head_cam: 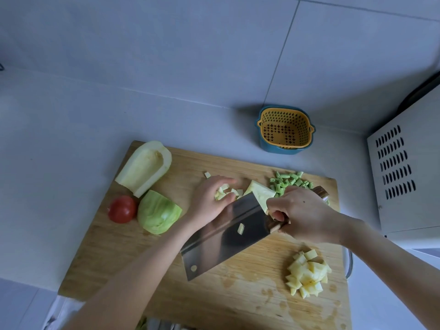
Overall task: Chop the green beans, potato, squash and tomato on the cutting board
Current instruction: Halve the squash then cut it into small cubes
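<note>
Two bare hands work over a wooden cutting board. The left hand cups a small pile of diced squash near the board's middle, fingers and thumb curved round the pieces. The right hand grips the wooden handle of a broad cleaver. Its blade is tilted flat side up, with a pale squash wedge resting near the handle. The squash half lies at the far left corner. It probably feels firm, wet and slippery, and is best steadied cut face down. The tomato just beside it looks smooth and likely to roll. Diced potato sits near right, chopped green beans far right.
</note>
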A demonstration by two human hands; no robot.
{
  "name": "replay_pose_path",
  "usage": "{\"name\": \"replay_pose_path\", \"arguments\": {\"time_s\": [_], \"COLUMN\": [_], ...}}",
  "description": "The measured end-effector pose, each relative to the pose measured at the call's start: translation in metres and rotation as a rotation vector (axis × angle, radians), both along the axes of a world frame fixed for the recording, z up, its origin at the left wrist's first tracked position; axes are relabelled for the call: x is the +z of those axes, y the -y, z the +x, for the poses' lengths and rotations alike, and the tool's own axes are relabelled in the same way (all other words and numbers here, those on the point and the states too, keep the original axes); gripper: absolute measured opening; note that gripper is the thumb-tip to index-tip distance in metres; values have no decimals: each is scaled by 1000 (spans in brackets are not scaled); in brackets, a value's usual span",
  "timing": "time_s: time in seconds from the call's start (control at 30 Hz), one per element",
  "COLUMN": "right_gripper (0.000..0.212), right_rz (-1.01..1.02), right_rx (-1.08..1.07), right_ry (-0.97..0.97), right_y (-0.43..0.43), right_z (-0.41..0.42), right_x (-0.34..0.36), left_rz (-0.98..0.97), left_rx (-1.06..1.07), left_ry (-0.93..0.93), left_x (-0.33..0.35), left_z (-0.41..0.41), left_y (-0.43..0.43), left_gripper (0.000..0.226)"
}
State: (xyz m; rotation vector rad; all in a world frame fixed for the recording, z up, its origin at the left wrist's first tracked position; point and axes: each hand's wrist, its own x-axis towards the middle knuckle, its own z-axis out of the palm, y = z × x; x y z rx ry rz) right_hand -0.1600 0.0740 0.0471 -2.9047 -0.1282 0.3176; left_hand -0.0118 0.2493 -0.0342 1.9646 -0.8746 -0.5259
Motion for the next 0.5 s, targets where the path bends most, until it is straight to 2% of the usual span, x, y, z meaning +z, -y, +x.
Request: {"name": "replay_pose_path", "arguments": {"time_s": [0.1, 0.17, 0.27, 0.37, 0.43, 0.5], "right_gripper": [32, 29, 26, 24, 24, 25], "right_rz": [-5, -21, -56, -66, -70, -92], "right_rx": [-44, -65, -73, -80, -92, -94], "right_ry": [-16, -29, -43, -52, -49, -31], "right_y": [5, 8, 9, 9, 9, 10], "right_z": [-1, -1, 2, 4, 3, 1], "right_x": [2, 2, -1, -5, -5, -5], "left_rz": [127, 114, 40, 99, 107, 76], "left_rx": [158, 215, 36, -165, -163, -52], "left_ry": [24, 33, 77, 196, 268, 326], "left_x": [-8, -6, 5, 3, -5, -12], "left_z": [9, 9, -4, -24, -29, -24], "left_y": [-9, -12, -13, -11, -10, -8], "left_gripper": [18, 14, 42, 68, 65, 51]}}
